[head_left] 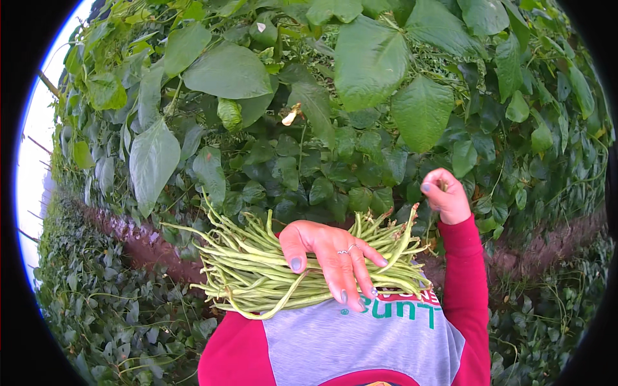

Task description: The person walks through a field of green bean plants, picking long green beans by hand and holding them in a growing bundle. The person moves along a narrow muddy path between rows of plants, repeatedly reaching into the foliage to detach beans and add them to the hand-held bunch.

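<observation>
My left hand (331,257) lies over a thick bundle of long green beans (257,267) and clasps it against my chest, thumb to the left and fingers spread downward. A ring sits on one finger. My right hand (444,196) is raised at the right, in a red sleeve (467,283). Its fingers are pinched shut on a thin green bean stalk at the edge of the bean plant's leaves (360,122). Most of what it grips is hidden by the fingers.
A dense wall of broad-leaved bean vines (225,71) fills the view ahead. A strip of bare reddish soil (141,241) runs below it, with low ground-cover plants (109,315) at the left and right. My grey and red shirt (347,347) fills the bottom.
</observation>
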Action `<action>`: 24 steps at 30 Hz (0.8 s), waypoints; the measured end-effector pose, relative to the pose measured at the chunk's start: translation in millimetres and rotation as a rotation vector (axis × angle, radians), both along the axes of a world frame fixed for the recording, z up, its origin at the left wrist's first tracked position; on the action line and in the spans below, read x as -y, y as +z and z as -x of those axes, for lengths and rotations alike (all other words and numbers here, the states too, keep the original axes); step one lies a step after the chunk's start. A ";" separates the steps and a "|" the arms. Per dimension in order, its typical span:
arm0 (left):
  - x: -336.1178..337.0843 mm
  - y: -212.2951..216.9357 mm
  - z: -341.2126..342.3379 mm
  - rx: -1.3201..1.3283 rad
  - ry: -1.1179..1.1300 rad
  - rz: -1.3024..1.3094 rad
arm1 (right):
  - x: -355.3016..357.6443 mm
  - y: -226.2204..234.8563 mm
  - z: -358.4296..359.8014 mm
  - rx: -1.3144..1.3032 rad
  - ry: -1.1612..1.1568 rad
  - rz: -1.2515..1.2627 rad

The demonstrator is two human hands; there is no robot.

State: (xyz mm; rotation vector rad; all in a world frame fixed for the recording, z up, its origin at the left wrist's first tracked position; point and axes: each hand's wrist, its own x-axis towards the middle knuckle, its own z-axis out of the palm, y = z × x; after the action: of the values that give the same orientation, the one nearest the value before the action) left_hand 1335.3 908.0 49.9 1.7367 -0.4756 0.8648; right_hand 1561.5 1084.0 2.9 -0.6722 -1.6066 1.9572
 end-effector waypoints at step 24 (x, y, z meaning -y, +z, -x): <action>58.2 -21.7 106.8 0.019 0.167 0.065 | 14.4 -22.3 163.2 -0.093 -0.258 -0.250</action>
State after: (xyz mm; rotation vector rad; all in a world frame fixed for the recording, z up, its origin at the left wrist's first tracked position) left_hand 1228.5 849.8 28.2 1.7269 -0.3149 1.0048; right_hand 1398.4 1069.7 -19.4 -0.6418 -1.5870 1.5504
